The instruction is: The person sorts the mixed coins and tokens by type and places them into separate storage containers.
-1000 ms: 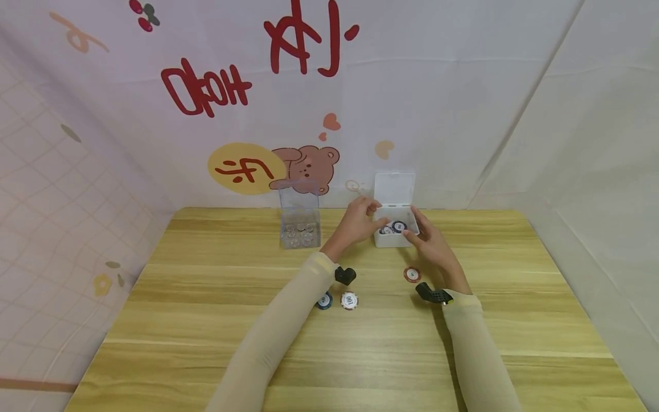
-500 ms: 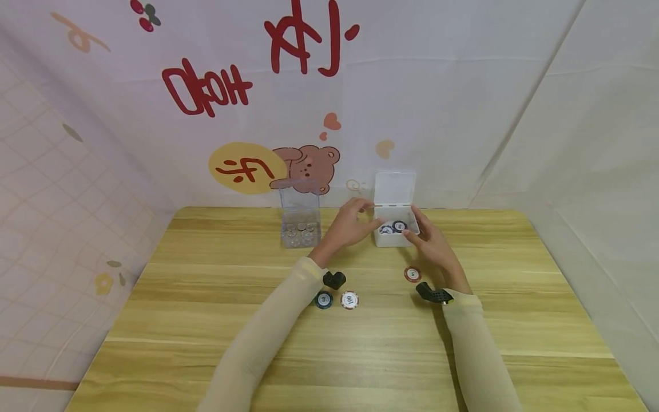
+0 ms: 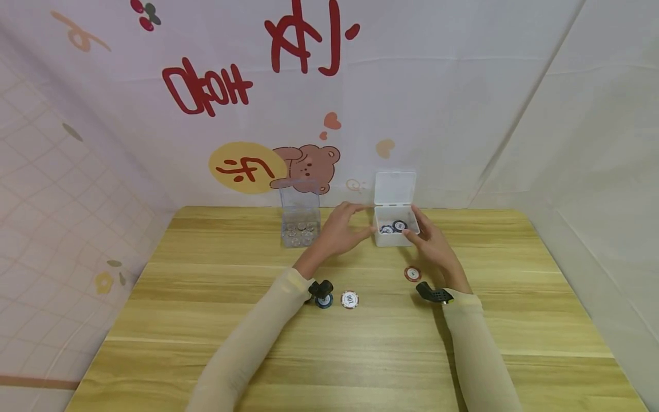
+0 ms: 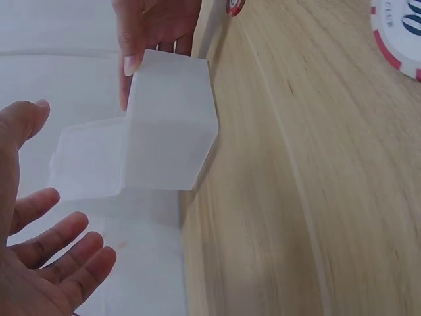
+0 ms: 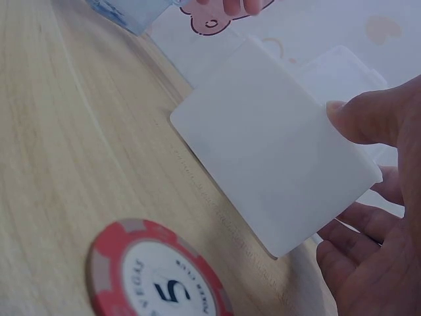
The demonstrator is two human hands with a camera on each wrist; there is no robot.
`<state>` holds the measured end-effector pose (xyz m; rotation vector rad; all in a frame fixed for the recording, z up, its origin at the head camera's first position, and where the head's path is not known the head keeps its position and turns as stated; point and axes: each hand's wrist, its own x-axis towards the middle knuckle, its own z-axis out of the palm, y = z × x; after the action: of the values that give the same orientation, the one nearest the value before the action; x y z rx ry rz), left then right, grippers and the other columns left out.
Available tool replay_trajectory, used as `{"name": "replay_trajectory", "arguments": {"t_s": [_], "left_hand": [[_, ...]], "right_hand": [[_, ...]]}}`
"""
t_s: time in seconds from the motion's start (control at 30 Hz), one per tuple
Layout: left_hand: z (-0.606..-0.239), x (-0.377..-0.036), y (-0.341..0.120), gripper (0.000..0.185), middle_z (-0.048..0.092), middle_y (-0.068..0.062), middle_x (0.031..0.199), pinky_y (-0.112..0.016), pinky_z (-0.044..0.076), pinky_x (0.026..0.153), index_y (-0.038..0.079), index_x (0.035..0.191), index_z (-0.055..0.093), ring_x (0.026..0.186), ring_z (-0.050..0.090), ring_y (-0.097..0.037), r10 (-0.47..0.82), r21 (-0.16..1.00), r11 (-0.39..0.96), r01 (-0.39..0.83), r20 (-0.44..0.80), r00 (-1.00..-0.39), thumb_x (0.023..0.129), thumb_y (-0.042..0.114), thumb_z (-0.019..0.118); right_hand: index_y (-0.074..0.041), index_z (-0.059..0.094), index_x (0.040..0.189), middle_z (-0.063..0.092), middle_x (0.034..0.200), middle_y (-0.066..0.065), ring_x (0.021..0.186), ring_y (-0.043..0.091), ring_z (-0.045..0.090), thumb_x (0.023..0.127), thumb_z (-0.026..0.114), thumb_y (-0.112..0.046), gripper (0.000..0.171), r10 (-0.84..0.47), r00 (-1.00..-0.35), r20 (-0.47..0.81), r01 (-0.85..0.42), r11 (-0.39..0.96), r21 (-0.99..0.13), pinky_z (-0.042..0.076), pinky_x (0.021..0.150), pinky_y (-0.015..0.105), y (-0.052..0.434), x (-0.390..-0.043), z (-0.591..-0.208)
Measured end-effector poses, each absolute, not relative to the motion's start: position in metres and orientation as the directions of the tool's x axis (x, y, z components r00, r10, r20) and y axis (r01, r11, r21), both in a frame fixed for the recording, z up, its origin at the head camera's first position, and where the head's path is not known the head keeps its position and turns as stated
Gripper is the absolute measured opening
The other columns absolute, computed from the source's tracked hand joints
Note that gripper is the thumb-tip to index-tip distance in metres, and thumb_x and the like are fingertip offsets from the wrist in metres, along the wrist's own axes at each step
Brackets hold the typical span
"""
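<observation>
The wooden table (image 3: 360, 343) runs wide beneath both arms, and at its far edge the small white box (image 3: 393, 236) sits between the hands with its lid (image 3: 394, 187) standing open behind it. The right hand (image 3: 429, 240) grips the box's right side, thumb on the near wall. The left hand (image 3: 337, 229) hovers just left of it, fingers spread and relaxed, holding nothing. Beyond the left hand stands a clear container (image 3: 300, 218). Chips (image 3: 393, 227) lie inside the box; a red chip (image 3: 412, 274) marked 5 rests just below the right hand, and a white chip (image 3: 349, 299) and a dark chip (image 3: 323, 301) lie by the left wrist. To my eye, the right hand should brace the light box firmly so it does not slide while the loose chips are handled.
</observation>
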<state>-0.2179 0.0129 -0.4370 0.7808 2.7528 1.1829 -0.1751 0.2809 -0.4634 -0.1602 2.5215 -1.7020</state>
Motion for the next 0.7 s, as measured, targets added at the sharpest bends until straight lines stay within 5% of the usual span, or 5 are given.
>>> {"name": "replay_trajectory", "arguments": {"t_s": [0.7], "left_hand": [[-0.426, -0.188, -0.033, 0.071, 0.048, -0.002, 0.150, -0.055, 0.043, 0.117, 0.022, 0.152, 0.047, 0.143, 0.044, -0.026, 0.461, 0.684, 0.576, 0.448, 0.181, -0.869, 0.092, 0.051, 0.073]], "right_hand": [[-0.016, 0.014, 0.166, 0.017, 0.172, 0.016, 0.156, 0.039, 0.024, 0.105, 0.059, -0.016, 0.076, -0.117, -0.993, 0.000, -0.045, 0.380, -0.924, 0.028, 0.125, 0.055, 0.290, -0.188, -0.490]]}}
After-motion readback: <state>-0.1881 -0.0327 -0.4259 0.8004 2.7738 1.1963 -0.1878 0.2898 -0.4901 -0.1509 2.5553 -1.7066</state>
